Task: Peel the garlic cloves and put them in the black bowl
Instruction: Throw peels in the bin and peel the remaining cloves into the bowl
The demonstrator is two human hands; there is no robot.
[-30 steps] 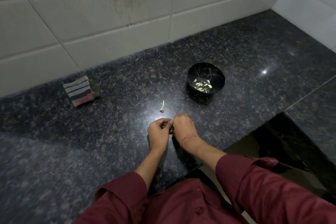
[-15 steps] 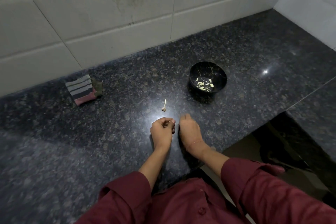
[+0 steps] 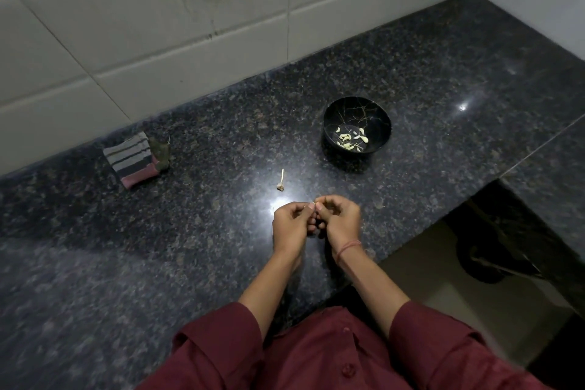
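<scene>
A garlic clove [image 3: 314,202] shows only as a small pale speck just below the centre of the frame, pinched where the fingertips of both hands meet; it is too small to tell how much skin it carries. The left hand [image 3: 291,225] and the right hand [image 3: 340,220] are held close together above the tabletop [image 3: 443,79], fingers curled inward, both gripping the speck between thumb and fingertips. A reddish thread band [image 3: 348,248] circles the right wrist. Just above the hands lies a dry garlic stem [image 3: 281,182] on the dark speckled stone. Up and to the right of it stands the black bowl [image 3: 357,104], well apart from the hands, with several pale peeled cloves [image 3: 349,137] lying in its bottom. A folded striped cloth [image 3: 134,160] sits at the middle left, near the white tiled wall [image 3: 158,25]. Maroon sleeves [image 3: 218,345] fill the lower edge.
</scene>
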